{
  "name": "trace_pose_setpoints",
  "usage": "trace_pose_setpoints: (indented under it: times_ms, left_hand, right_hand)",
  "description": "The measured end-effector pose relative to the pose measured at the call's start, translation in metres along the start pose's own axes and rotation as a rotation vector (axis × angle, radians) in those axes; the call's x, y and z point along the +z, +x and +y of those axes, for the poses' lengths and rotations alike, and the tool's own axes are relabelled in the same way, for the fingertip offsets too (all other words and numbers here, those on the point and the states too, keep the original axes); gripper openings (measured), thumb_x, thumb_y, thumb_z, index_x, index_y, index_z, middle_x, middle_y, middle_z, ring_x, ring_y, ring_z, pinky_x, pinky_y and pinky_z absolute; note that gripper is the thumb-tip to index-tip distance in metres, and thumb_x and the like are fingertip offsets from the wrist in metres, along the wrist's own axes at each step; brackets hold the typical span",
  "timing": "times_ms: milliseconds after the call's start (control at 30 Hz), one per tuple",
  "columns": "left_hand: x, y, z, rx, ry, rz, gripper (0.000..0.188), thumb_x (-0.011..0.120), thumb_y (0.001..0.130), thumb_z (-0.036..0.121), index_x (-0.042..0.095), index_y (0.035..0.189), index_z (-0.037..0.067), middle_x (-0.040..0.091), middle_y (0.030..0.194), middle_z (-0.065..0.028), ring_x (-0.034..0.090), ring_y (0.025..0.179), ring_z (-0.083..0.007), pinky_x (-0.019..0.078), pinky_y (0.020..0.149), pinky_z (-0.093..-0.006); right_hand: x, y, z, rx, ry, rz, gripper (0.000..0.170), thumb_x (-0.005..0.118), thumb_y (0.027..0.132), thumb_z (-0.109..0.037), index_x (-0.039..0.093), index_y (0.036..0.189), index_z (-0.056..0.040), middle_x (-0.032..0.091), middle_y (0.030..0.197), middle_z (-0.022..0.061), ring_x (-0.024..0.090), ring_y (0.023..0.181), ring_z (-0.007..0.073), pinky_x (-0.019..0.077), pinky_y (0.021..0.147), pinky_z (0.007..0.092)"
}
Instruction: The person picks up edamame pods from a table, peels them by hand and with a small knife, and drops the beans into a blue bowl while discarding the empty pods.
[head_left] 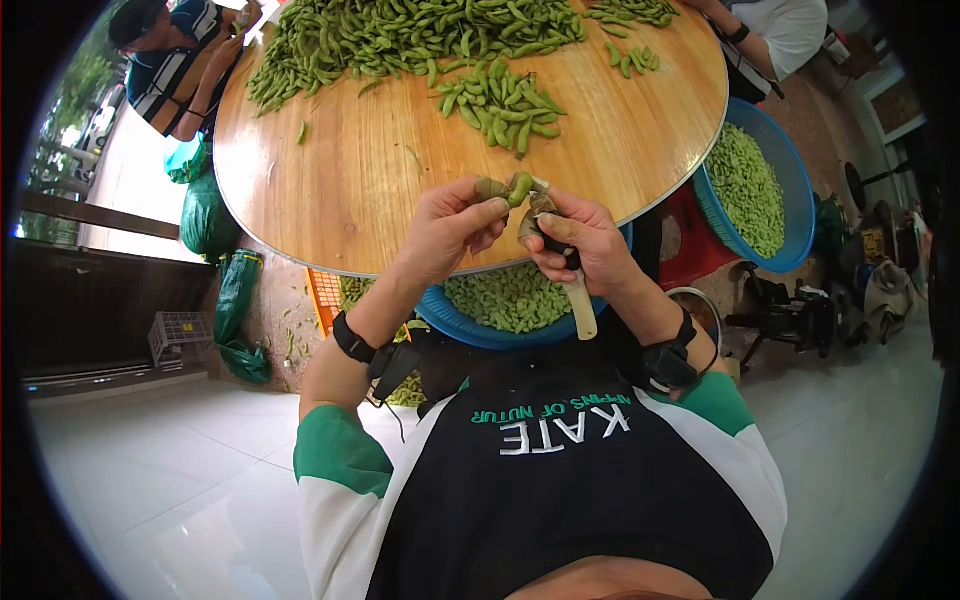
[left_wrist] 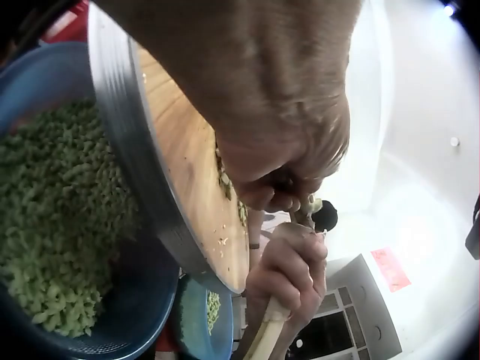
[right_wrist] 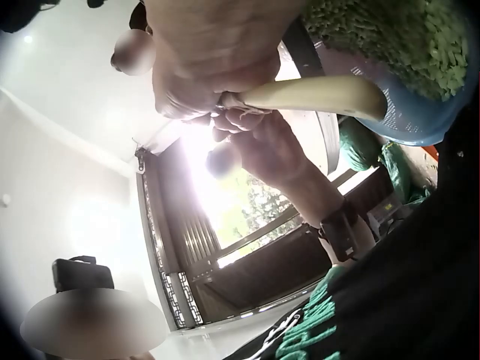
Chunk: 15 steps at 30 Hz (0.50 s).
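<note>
My left hand (head_left: 455,222) pinches a green soybean pod (head_left: 520,188) between thumb and forefinger above the near edge of the round table. Close beside it, my right hand (head_left: 592,242) grips a tool with a curved cream handle (head_left: 584,312); its working end is hidden by the fingers, so I cannot tell its kind. That cream handle (right_wrist: 322,97) sticks out below the fist in the right wrist view. Dark coverings wrap some fingertips on both hands. Under the hands stands a blue basket (head_left: 440,318) of shelled green beans (head_left: 510,298).
A big heap of pods (head_left: 400,35) lies across the far side of the wooden table (head_left: 330,190), with a smaller pile (head_left: 502,108) nearer. Another blue basket (head_left: 797,190) of beans stands at the right. People sit at both far sides; green sacks (head_left: 208,220) lie left.
</note>
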<state>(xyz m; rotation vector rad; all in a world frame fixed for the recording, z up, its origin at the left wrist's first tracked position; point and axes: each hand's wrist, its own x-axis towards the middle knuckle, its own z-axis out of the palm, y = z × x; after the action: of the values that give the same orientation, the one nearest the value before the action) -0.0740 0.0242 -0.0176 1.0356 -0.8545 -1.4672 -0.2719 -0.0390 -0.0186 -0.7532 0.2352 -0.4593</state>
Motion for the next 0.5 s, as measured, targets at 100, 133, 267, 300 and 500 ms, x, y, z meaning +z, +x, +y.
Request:
trace_pose_setpoints:
  times_ms: [100,133,267,300,500]
  left_hand:
    - [0.003,-0.002,0.002,0.049,0.056,0.031,0.009,0.059,0.091,0.011,0.061,0.092,0.002,0.057,0.071,0.0001,0.050,0.057,-0.0040,0.0369,0.047,-0.0171]
    - [0.004,-0.002,0.003,0.072,0.110,0.029,0.010,0.059,0.092,0.012,0.061,0.092,0.002,0.057,0.070,0.0010,0.050,0.058,-0.0034,0.0366,0.048,-0.0170]
    - [-0.002,0.000,-0.003,0.044,0.069,0.005,0.010,0.059,0.092,0.012,0.061,0.093,0.002,0.056,0.071,0.0020,0.049,0.059,-0.0031,0.0367,0.048,-0.0172]
    - [-0.001,0.000,-0.003,0.045,0.058,0.009,0.010,0.059,0.092,0.011,0.061,0.093,0.002,0.056,0.071,0.0023,0.050,0.059,-0.0031,0.0369,0.049,-0.0173]
    - [0.009,-0.003,-0.001,0.140,0.164,0.047,0.010,0.059,0.091,0.010,0.062,0.096,0.002,0.057,0.073,0.0015,0.050,0.060,-0.0035,0.0372,0.049,-0.0178]
  right_hand:
    - [0.002,-0.001,0.000,0.009,0.016,-0.003,0.043,0.048,0.096,-0.014,0.038,0.138,-0.0058,0.053,0.083,0.0069,0.040,0.054,0.0067,0.0348,0.042,0.0179]
    - [0.002,-0.001,0.001,0.014,0.047,-0.002,0.044,0.049,0.096,-0.014,0.038,0.138,-0.0061,0.053,0.083,0.0069,0.040,0.054,0.0067,0.0347,0.042,0.0178]
    - [0.004,-0.002,0.000,0.022,0.032,0.001,0.045,0.049,0.096,-0.013,0.037,0.138,-0.0067,0.053,0.082,0.0065,0.040,0.054,0.0066,0.0341,0.042,0.0177]
    - [0.005,-0.002,0.000,0.022,0.032,0.002,0.045,0.049,0.096,-0.013,0.037,0.138,-0.0067,0.053,0.082,0.0065,0.040,0.054,0.0066,0.0341,0.042,0.0177]
    - [0.006,-0.002,0.001,0.022,0.026,0.050,0.039,0.051,0.095,-0.012,0.045,0.133,-0.0064,0.056,0.081,0.0045,0.042,0.055,0.0057,0.0343,0.042,0.0177]
